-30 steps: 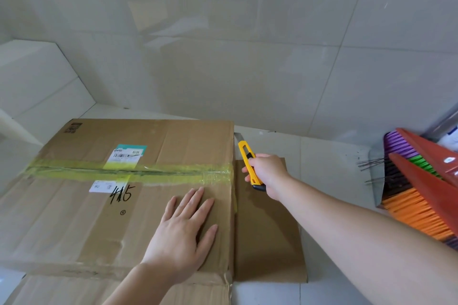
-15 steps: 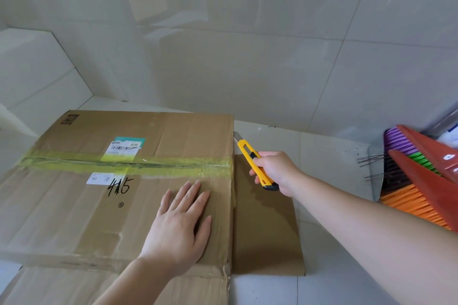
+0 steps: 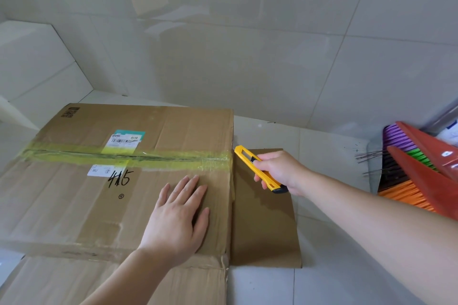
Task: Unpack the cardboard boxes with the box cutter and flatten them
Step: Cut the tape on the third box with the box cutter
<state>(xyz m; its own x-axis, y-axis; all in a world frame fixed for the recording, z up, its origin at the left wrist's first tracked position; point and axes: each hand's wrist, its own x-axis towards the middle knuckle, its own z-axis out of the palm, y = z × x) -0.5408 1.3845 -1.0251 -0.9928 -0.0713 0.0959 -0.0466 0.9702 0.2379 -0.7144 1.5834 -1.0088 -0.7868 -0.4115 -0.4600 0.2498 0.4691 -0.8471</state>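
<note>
Left hand flat, fingers straight, pressing the big brown cardboard box sealed with yellow-green tape, mid-floor, left of centre. Right hand wrapped around yellow box cutter, tip swung from far right corner down to tape end at right edge; blade probably out, hard to see. Looks set for first slit; nothing cut yet.

Brown cardboard box lying flat on floor, seam taped yellow; yellow box cutter at right edge.

Left hand flat, fingers straight; right hand curled, arm outstretched.
</note>
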